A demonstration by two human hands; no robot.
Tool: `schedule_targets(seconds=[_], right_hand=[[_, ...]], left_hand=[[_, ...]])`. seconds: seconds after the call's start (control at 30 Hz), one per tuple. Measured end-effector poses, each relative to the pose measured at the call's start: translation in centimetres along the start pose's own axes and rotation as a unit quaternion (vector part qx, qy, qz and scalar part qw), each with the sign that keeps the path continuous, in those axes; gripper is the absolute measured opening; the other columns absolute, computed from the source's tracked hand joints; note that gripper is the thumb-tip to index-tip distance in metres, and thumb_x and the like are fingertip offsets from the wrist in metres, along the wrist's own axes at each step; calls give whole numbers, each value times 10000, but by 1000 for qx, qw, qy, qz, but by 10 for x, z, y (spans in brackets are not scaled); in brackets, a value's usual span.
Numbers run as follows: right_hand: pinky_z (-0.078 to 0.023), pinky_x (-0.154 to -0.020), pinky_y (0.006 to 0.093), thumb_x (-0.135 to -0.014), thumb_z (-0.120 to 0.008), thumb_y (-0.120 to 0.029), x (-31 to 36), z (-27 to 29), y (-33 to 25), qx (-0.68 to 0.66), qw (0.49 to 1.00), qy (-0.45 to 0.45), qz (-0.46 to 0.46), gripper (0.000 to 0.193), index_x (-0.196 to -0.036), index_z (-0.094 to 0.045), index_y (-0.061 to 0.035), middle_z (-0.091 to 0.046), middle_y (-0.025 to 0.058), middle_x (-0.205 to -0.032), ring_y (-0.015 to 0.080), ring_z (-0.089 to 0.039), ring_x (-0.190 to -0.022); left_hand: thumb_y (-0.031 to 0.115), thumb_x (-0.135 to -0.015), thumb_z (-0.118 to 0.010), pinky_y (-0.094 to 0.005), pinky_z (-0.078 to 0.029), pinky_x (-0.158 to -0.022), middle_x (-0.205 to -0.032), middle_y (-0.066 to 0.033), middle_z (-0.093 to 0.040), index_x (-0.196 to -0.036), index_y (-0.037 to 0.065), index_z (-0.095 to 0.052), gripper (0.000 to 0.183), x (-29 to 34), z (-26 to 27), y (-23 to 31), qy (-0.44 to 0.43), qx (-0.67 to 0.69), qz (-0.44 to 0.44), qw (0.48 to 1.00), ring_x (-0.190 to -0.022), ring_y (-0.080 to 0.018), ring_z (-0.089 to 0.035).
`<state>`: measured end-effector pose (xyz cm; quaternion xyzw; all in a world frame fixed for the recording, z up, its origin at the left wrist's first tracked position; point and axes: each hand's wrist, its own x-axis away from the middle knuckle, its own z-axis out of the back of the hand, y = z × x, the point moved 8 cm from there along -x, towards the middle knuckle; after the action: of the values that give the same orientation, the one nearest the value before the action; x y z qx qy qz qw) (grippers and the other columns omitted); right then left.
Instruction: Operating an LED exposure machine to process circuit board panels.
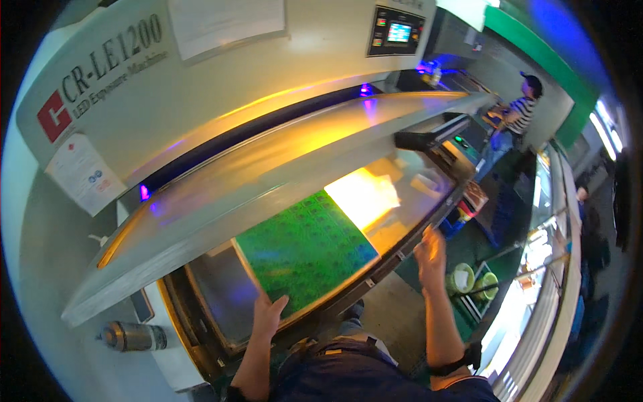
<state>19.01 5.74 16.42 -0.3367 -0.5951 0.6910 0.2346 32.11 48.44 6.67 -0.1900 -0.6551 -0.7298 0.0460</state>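
Observation:
A green circuit board panel lies flat on the pulled-out tray of a large machine. At the panel's near left corner, my left hand holds it, thumb on the top face and fingers along the left side. My right hand is raised off the panel, just beyond the tray's front right edge. Its fingers look loosely bent and somewhat apart, with nothing visible in them, though they are slightly blurred. A bright glare sits beside the panel's right side.
The machine's long lid slants above the tray. A control box stands at its right end. On the left are a metal cylinder and a phone-like dark object. Green baskets and a rack stand right; a person works farther back.

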Motion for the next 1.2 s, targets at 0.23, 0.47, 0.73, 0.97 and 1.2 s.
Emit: schedule_targets(seconds=[0.23, 0.47, 0.73, 0.97, 1.2], right_hand=[[-458, -942, 372, -972, -614, -382, 205, 52, 98, -279, 876, 22, -394, 510, -1321, -565, -12, -605, 93, -1274, 192, -576, -1132], [-514, -755, 329, -955, -649, -337, 328, 135, 56, -103, 913, 110, -379, 383, -1069, -695, 25, -694, 32, -907, 145, -639, -791], [-505, -738, 291, -940, -662, -360, 551, 239, 26, -68, 854, 384, -345, 432, -999, -710, 65, -700, 75, -848, 119, -633, -802], [-541, -792, 327, -989, -611, -314, 694, 246, 78, -283, 719, 575, -269, 369, -1106, -671, 31, -713, 101, -973, 168, -676, -858], [-548, -786, 354, -1016, -573, -307, 699, 256, 118, -384, 669, 603, -203, 353, -1258, -583, -50, -692, 95, -1032, 184, -679, -912]], left_hand=[[71, -822, -711, -350, -514, -816, -1023, -86, -677, -1188, -55, -607, 401, 55, -3, -12, -266, 71, 31, 961, -915, -181, -642], [45, -790, -671, -323, -488, -722, -914, -61, -642, -1057, -49, -628, 286, 99, -111, 1, -443, -111, -13, 890, -796, -158, -591], [116, -865, -549, -482, -501, -878, -1173, -175, -683, -1232, 84, -661, 386, 192, -281, -63, -599, -349, -238, 680, -1057, -385, -643], [156, -941, -643, -244, -454, -658, -835, -9, -604, -1042, -10, -637, 195, 334, -421, -81, -613, -250, -245, 709, -729, -92, -557], [261, -979, -599, -217, -425, -510, -853, -28, -616, -1160, 11, -615, 309, 566, -456, -112, -845, -206, 110, 482, -693, -90, -551]])
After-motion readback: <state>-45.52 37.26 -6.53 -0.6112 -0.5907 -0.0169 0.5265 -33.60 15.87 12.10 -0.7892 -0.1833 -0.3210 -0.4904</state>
